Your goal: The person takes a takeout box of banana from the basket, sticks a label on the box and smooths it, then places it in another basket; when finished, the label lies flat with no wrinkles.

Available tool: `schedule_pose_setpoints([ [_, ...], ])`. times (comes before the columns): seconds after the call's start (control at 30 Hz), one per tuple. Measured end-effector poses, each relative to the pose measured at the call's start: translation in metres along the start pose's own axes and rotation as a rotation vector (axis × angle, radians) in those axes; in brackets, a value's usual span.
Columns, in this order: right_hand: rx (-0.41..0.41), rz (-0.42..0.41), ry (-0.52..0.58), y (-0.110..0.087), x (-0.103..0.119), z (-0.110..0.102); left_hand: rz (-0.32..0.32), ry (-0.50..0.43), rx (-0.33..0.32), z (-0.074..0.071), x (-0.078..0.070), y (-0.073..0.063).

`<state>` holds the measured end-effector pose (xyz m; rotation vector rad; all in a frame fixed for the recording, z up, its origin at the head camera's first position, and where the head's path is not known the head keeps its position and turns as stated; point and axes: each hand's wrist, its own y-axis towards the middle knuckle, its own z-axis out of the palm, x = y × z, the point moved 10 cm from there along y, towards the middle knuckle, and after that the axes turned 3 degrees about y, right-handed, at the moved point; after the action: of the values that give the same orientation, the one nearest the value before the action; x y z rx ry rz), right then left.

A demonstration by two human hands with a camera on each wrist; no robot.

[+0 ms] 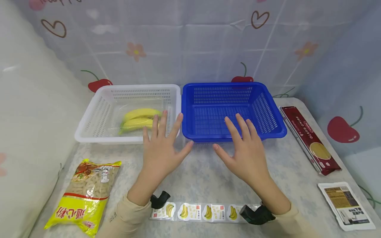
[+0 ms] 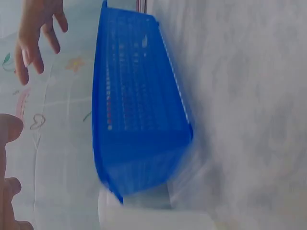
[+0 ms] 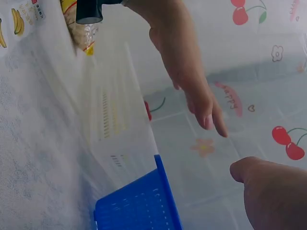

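Note:
Both hands hang in the air with fingers spread, holding nothing. My left hand [image 1: 162,150] is in front of the white basket [image 1: 104,140], its fingertips overlapping the basket's right side in the head view. Inside that basket lie yellow bananas [image 1: 140,114] in what looks like clear packaging. Before the blue basket [image 1: 232,137] is my right hand [image 1: 248,153], its fingertips overlapping the front rim in the head view. Only the basket's mesh shows inside it. In the left wrist view, the right hand [image 2: 36,38] appears beyond the blue basket's rim.
A bag of macaroni [image 1: 86,195] lies at the left. On the right are a red spaghetti pack [image 1: 311,138] and a white pouch [image 1: 346,206]. A strip of banana stickers [image 1: 190,212] lies at the front, partly behind the wrists. A patterned curtain [image 1: 184,43] hangs behind the baskets.

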<state>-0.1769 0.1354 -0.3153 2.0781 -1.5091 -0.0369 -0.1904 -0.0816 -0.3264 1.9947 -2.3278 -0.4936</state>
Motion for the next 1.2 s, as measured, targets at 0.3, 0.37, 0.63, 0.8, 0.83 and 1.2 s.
schedule_pose_setpoints([
  [0.3,0.092,0.005,0.141,0.019,0.014,0.018,-0.168,-0.032,-0.054,-0.028,0.074,-0.010],
  [0.37,0.109,0.000,0.181,0.025,0.020,0.022,-0.209,-0.023,-0.057,-0.034,0.093,-0.014],
  [0.63,0.205,-0.018,0.321,0.057,0.050,0.047,-0.372,0.020,0.028,-0.044,0.166,-0.032],
  [0.8,0.263,-0.037,0.384,0.080,0.077,0.067,-0.456,-0.007,0.139,-0.040,0.200,-0.039],
  [0.83,0.276,-0.040,0.393,0.085,0.082,0.072,-0.477,-0.020,0.168,-0.038,0.206,-0.040],
  [1.2,0.417,-0.007,0.478,0.130,0.129,0.136,-0.568,-0.154,0.387,-0.007,0.243,-0.044],
])
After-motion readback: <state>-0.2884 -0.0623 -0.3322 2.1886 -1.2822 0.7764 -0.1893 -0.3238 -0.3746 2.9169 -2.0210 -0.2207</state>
